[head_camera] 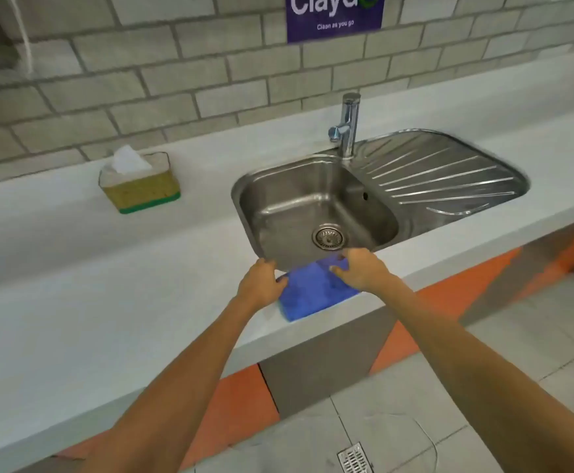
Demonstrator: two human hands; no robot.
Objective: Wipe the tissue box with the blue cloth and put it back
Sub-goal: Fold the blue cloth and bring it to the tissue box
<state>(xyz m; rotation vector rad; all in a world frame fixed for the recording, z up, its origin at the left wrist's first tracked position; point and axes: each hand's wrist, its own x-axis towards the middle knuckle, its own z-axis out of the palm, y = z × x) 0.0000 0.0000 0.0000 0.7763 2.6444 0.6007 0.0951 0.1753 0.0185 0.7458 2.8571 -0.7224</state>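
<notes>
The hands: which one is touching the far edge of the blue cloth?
The right hand; its fingers rest on the blue cloth's far edge, while the left hand grips its left edge.

Glossy brushed steel for sink (254, 196) and tap (349, 124), matt smooth worktop (74, 302), soft napped blue cloth (312, 291), rough matt brick wall (142, 80).

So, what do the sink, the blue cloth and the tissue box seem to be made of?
Sink: stainless steel, brushed, judging by its grey metallic sheen and reflections.
Blue cloth: soft fabric, possibly microfibre; matte and folded flat.
Tissue box: unclear, perhaps clear plastic over a yellowish pack with a green base; white tissue sticks out on top.
</notes>
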